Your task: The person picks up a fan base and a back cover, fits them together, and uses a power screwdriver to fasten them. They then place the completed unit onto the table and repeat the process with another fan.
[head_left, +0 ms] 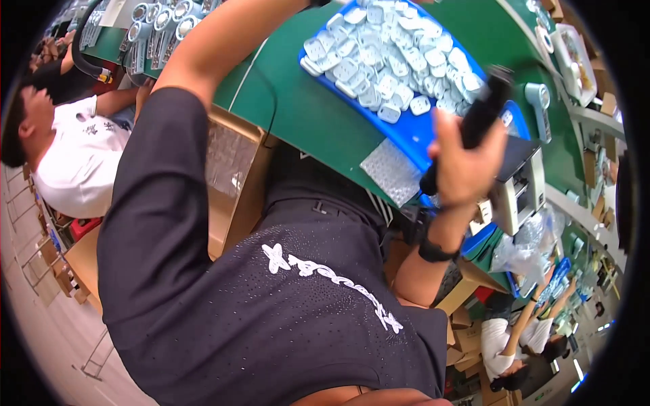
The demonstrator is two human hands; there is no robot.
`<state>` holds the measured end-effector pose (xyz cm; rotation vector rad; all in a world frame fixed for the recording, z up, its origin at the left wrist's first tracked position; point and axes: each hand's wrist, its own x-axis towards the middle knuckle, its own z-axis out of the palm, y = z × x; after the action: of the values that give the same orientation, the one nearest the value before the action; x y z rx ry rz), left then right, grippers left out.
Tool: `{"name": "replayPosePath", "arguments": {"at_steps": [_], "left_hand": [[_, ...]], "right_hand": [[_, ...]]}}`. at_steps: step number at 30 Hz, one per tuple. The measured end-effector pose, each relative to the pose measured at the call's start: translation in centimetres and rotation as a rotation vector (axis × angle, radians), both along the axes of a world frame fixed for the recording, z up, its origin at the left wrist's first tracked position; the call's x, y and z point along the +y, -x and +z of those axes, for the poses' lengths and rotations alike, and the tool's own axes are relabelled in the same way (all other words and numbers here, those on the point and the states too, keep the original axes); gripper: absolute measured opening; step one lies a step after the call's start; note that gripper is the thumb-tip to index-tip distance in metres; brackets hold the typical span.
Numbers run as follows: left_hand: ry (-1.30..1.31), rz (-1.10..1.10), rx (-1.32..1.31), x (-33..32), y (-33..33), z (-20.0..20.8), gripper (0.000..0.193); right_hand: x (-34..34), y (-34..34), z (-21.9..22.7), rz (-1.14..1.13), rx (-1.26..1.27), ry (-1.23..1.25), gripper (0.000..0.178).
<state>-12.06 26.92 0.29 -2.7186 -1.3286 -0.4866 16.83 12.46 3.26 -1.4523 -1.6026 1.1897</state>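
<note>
by the right-hand end of the blue tray (405, 139), your right hand (467, 166) is wrapped around a black cylindrical tool (482, 115), tilted, top end toward the right. hand's blurred, so the exact finger placement and the kind of tool don't read. your left hand is out past the top edge; only the arm shows, can't tell if it's grasping anything.

handling: a full-palm hold looks right for that shape. give the tray rim room and don't drag the tool across the white pieces (369, 57); they're heaped loose and would probably slide if bumped. also mind the boxy device (530, 186) near your wrist.

counts: one tool. dozens of white pieces, too overlapped for an exact figure. one pale blue handled part (539, 101) alone, right of the tray. one clear tub (575, 64) beyond it. one bubble-wrap-like sheet (391, 172) at the tray's near side, by the green table (318, 128) edge. upper left, at least five more handled parts (162, 20). two co-workers (497, 348) lower right.
</note>
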Motion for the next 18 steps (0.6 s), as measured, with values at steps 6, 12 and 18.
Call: {"name": "replayPosePath", "arguments": {"at_steps": [6, 12, 18], "left_hand": [[0.140, 0.065, 0.152, 9.1, 4.1, -10.2, 0.040], [-0.307, 0.159, -0.241, 2.0, 0.0, -5.9, 0.048], [-0.415, 0.749, -0.793, -19.1, 3.6, -3.1, 0.042]], "right_hand": [[2.8, 6.7, -7.8, 0.286, -0.531, -0.113, 0.059], [3.2, 6.6, -8.4, 0.285, -0.548, -0.203, 0.056], [3.5, 4.3, -7.7, 0.240, -0.290, -0.127, 0.060]]}}
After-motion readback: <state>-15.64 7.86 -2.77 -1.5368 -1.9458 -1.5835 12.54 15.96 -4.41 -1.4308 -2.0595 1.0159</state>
